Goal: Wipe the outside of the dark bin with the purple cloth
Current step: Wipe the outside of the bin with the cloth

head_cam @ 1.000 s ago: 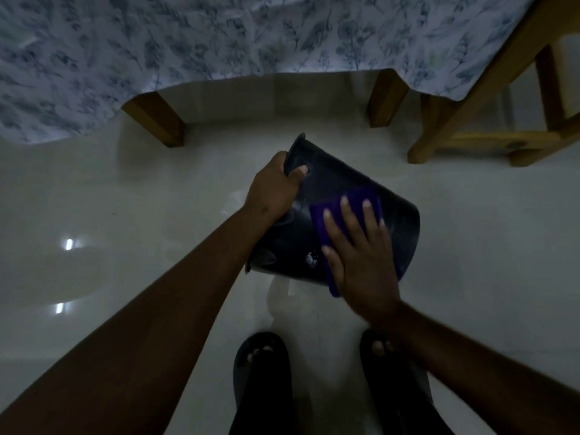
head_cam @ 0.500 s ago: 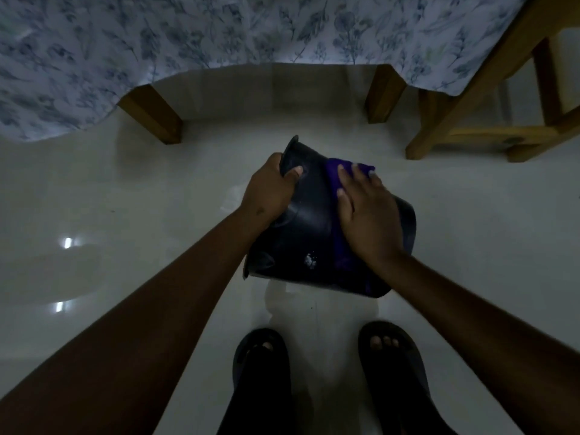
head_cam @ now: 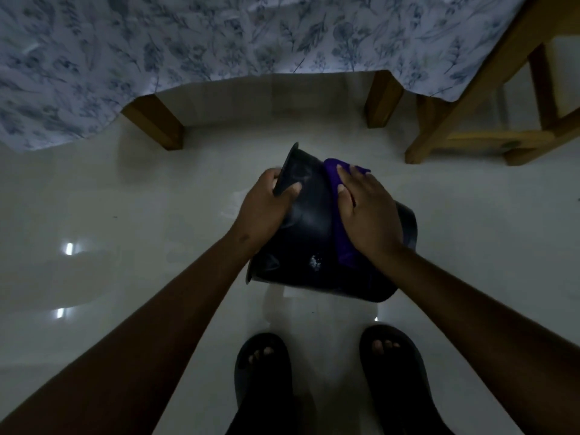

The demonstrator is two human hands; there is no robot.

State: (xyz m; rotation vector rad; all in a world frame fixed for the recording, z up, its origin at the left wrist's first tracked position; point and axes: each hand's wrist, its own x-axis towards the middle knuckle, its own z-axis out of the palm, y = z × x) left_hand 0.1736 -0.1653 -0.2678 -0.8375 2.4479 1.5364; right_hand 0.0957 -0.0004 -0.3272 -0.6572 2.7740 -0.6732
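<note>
Bin position: I see the dark bin [head_cam: 309,233] tipped on its side above pale floor [head_cam: 125,199].
Left hand [head_cam: 263,208]: closed over its rim.
Right hand [head_cam: 367,215]: fingers flat, pressing purple cloth [head_cam: 340,243] against the glossy wall.

Right hand [head_cam: 365,211] and purple cloth [head_cam: 343,243] now apparently higher on the dark bin [head_cam: 309,227].

No readable text, label, brand or number shows on anything.

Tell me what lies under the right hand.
Under the right hand lies the purple cloth, pressed flat on the dark bin. Cloth edges show above the fingers and below the palm; its middle is covered.
</note>
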